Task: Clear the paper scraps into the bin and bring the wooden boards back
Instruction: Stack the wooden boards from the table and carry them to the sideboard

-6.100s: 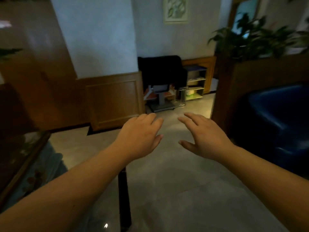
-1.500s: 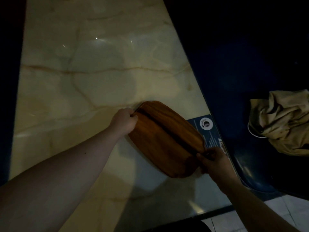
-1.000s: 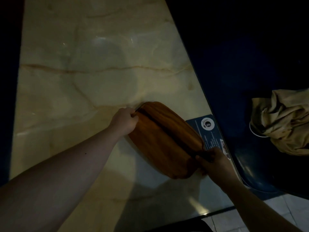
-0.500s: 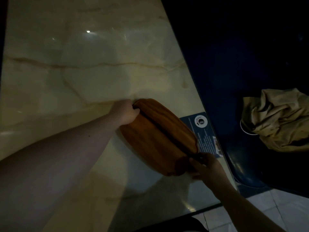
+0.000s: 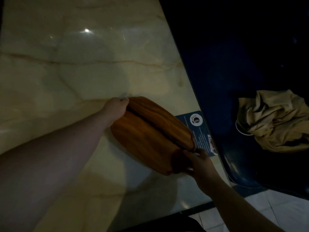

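Note:
Two oval brown wooden boards lie stacked, slightly offset, near the right edge of a cream marble table. My left hand grips the far left end of the stack. My right hand holds the near right end, fingers curled around the edge. The boards rest on or just above the tabletop; I cannot tell which. No paper scraps or bin are in view.
A dark blue printed card lies on the table's right edge, partly under the boards. A dark blue seat stands to the right with a crumpled tan cloth on it. White floor tiles show at bottom right.
Six seconds ago both hands were empty in a room. Over the last second and a half the grip on the boards is unchanged; the stack has shifted slightly left.

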The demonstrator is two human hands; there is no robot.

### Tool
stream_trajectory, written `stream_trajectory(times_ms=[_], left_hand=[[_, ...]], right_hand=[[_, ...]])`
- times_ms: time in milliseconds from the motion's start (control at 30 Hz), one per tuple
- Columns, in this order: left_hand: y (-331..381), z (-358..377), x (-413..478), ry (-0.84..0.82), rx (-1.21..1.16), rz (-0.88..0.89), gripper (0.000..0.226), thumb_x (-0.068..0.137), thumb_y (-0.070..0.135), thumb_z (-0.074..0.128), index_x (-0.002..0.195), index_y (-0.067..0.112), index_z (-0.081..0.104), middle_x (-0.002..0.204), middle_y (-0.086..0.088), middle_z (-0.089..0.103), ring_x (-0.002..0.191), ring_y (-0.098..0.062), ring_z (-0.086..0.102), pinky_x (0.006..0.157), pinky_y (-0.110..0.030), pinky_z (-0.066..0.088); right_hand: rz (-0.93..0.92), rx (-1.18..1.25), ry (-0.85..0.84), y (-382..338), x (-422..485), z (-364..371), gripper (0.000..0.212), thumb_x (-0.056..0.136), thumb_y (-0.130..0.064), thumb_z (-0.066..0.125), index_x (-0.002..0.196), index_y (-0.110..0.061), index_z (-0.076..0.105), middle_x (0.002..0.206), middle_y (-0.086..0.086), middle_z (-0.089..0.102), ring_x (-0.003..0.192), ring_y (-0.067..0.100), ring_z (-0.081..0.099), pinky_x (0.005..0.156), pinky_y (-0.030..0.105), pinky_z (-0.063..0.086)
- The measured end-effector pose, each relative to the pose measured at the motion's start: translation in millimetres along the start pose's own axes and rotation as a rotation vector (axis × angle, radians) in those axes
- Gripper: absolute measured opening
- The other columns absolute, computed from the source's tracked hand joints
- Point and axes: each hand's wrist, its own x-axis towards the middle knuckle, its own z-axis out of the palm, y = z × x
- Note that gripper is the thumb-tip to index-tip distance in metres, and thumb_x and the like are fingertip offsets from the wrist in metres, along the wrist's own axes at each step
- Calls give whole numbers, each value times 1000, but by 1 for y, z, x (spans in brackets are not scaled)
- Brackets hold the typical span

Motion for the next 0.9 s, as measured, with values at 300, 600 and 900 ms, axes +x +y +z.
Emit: stream_trajectory(times_ms=[300,600,900], left_hand=[[-28,-18,-66,55,-532,-211,34,89,49,45,94,22,65,109,-13,68,93,-31,65,88,-50,52],[-49,-79,-160,272,-716,51,39,97,26,43,135,34,46,132,0,55,114,-18,57,97,-43,46],[-109,-154,-311,651,-895,-4,21,94,32,51,97,44,68,106,7,72,92,-14,69,77,-33,54]], right_hand=[[-208,48,30,-53,21,4,28,95,-37,52,122,-44,48,123,-2,53,110,27,54,84,53,52],[-401,1,-325,-117,17,75,36,99,-23,48,134,-23,54,127,7,65,111,23,64,98,49,49],[-586,-287,-719,-114,-75,197,26,94,-23,54,112,-34,69,108,-6,75,99,17,70,71,23,57]])
